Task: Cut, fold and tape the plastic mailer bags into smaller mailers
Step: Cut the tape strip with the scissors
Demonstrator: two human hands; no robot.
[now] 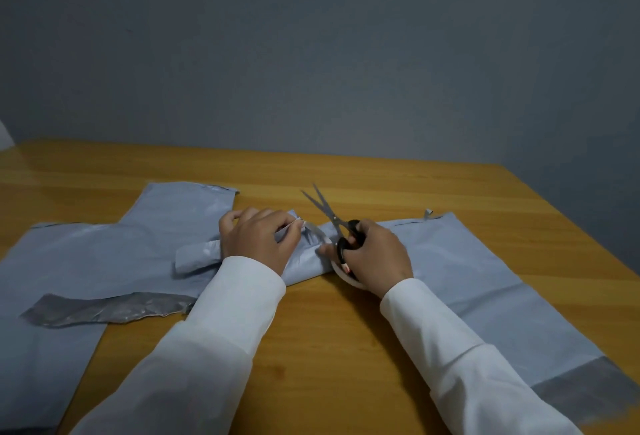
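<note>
Grey plastic mailer bags lie flat on the wooden table: one at the left (pixel 86 254), one behind it (pixel 183 202), one at the right (pixel 485 282). A small folded mailer (pixel 304 263) sits in the middle under both hands. My left hand (pixel 258 240) presses on it and pinches a strip of clear tape (pixel 294 225). My right hand (pixel 372 254) grips black-handled scissors (pixel 329 214), blades open and pointing away. A white tape roll (pixel 348 277) lies partly hidden under my right hand.
A dark grey cut strip (pixel 104 308) lies on the left mailer. Bare wooden table (pixel 329 348) shows between my forearms and along the far edge. A blue-grey wall stands right behind the table. The table's right edge runs diagonally at the far right.
</note>
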